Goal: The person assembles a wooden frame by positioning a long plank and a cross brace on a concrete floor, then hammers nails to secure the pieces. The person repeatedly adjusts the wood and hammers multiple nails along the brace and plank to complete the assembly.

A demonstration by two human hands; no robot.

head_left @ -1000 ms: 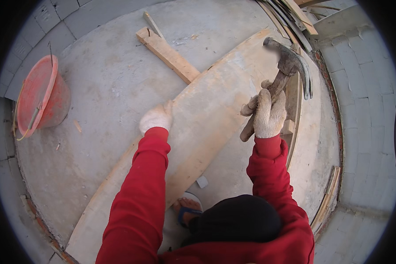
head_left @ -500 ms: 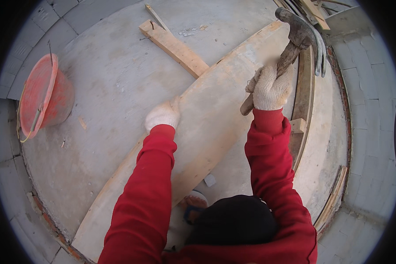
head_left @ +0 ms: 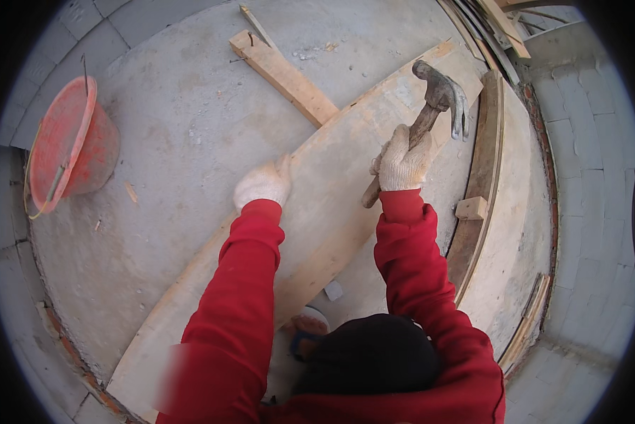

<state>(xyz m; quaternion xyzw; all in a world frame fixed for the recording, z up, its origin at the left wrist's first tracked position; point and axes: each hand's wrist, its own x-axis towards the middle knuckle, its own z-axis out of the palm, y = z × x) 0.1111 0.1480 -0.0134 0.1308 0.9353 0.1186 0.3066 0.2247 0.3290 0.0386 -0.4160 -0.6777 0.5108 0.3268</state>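
It was evidently a building site; unplastered block walls (head_left: 587, 201) enclosed a dusty concrete floor (head_left: 169, 141); loose timber (head_left: 507, 30) lay alongside.

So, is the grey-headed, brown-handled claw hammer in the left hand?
No: the whitish-gloved right hand grips the hammer, while the left hand is at the edge of the long pale wooden board.

The concrete floor (head_left: 169, 162) bears a red bucket (head_left: 95, 159) and beam (head_left: 286, 79).

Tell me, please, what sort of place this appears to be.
It looks like a building site, perhaps an unfinished room: bare block walls, a rough concrete floor scattered with debris, and loose timber lying about.
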